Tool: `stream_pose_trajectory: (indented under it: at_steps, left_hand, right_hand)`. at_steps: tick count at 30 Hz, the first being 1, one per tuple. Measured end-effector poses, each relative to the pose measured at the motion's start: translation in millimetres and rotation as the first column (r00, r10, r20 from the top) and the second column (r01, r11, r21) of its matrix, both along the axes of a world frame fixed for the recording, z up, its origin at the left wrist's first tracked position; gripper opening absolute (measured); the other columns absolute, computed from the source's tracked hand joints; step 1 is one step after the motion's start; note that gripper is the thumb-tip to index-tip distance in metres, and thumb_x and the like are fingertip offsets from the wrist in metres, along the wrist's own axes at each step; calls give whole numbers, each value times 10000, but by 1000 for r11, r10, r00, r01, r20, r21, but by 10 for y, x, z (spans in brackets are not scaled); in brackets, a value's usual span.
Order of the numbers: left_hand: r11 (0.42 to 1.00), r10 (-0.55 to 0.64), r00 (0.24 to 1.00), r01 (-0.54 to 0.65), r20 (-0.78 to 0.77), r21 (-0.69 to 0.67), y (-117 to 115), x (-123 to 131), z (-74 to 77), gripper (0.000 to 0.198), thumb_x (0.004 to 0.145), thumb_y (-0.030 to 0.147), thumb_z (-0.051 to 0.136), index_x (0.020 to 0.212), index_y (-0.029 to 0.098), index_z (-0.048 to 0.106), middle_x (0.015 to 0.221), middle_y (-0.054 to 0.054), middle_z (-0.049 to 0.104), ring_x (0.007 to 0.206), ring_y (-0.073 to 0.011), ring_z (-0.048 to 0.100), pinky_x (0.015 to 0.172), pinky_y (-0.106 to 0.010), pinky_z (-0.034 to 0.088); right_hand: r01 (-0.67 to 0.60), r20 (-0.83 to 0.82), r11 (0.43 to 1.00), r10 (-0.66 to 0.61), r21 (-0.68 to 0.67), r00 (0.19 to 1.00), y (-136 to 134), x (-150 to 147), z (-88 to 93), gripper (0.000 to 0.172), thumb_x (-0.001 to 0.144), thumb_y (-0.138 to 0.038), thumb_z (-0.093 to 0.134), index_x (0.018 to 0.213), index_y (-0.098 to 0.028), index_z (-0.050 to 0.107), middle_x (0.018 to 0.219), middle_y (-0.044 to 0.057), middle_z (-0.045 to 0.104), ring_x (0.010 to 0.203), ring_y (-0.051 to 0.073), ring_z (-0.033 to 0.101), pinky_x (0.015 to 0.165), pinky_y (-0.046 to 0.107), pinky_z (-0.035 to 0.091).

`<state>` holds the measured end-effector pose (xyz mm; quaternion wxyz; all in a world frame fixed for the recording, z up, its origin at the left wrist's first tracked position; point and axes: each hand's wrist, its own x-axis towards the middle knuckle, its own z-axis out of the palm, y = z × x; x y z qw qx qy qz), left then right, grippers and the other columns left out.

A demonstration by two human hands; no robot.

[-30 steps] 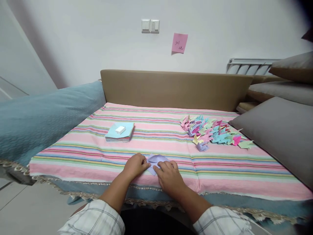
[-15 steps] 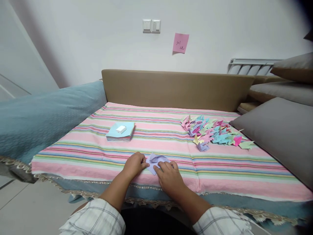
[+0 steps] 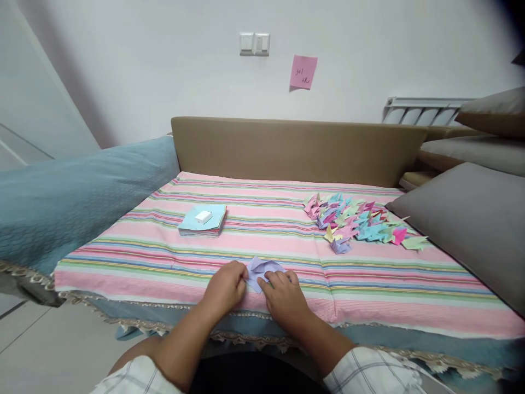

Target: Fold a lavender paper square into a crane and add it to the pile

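Note:
A partly folded sheet of light purple origami paper [image 3: 255, 278] lies near the front edge of the striped cover, with a flap raised along its far side. My left hand [image 3: 227, 286] is closed at the paper's left corner, thumb and forefinger pinching it. On the other side, my right hand [image 3: 286, 297] is curled over the right part of the paper, its fingertips pressing it and hiding that part. To the right lies a heap of folded paper cranes [image 3: 356, 219] in several colours.
A stack of square paper [image 3: 192, 220] with a small white block [image 3: 203, 217] on top sits at left. Grey cushions [image 3: 467, 219] line the right side. Behind stands a brown backrest [image 3: 295, 150], and a blue covered armrest [image 3: 90, 186] is at left.
My left hand has turned and its wrist has shifted slightly left and down, with its fingers still at the paper's left corner. My right hand and the paper look nearly unmoved.

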<state>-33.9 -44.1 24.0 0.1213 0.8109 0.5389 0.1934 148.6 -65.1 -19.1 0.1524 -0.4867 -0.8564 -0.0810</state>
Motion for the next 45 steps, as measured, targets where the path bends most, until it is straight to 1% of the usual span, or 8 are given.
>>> stream_pose_trajectory:
  at_steps: [3,5,8,17,24,30,37,45]
  left_hand:
    - [974,-226,973,227,-43,27,-187,109,-160,322,635,14,435,886,195,524,988,-57,590,956,-202,517,866,-342,422]
    - [968,-226,971,233,-80,93,-249,157,-275,384,673,21,416,1005,190,508,1118,-87,556,1049,-224,487,930,-394,406]
    - [965,-212,967,231,-144,127,-262,181,-367,373,740,42,400,1079,163,498,1121,-110,550,1051,-233,483,938,-409,412]
    - [970,-173,939,216,-298,116,-276,244,-345,467,830,99,412,1288,189,431,1206,-119,511,1093,-248,469,973,-424,379]
    - [971,-176,937,216,-303,103,-266,247,-359,496,817,119,433,1301,224,420,1215,-119,493,1098,-255,455,959,-436,380]
    - [973,-178,919,218,-351,78,-261,249,-338,520,806,134,449,1318,209,400,1227,-120,481,1112,-263,444,971,-432,367]
    - [974,-187,935,217,-300,69,-261,256,-317,496,800,108,439,1289,190,429,1208,-133,493,1097,-255,453,968,-438,376]
    - [965,-198,924,242,-327,98,-263,256,-320,513,799,101,451,1305,177,417,1182,-127,501,1073,-249,457,958,-421,390]
  right_hand:
    - [0,-11,1000,0,3,1000,-4,-6,2,335,864,-250,511,1199,-258,519,1097,53,588,937,204,482,833,389,249]
    - [1,-22,1000,-1,4,1000,-6,0,8,322,868,-246,508,1190,-251,530,1080,57,592,929,197,485,832,383,248]
    - [-9,-30,1000,10,5,999,-4,36,22,292,870,-241,508,1158,-240,553,1051,55,601,926,192,487,842,378,243]
    - [26,-14,999,-26,34,1000,-18,174,50,272,853,-253,533,1118,-230,587,945,51,596,873,200,462,778,346,267]
    - [86,-108,996,-85,4,991,22,282,153,134,861,-210,506,818,-203,633,809,36,574,807,175,473,717,299,289]
    - [200,-404,934,-312,-296,860,101,363,136,105,827,-254,537,783,-187,606,788,11,582,771,154,527,677,258,349]
    - [217,-476,908,-377,-358,794,93,202,26,118,762,-414,636,787,-323,707,1238,19,541,1126,264,460,924,489,257]
    - [313,-494,878,-466,-363,734,126,26,-16,169,769,-380,617,655,-284,697,1296,3,530,1154,261,440,936,488,218]
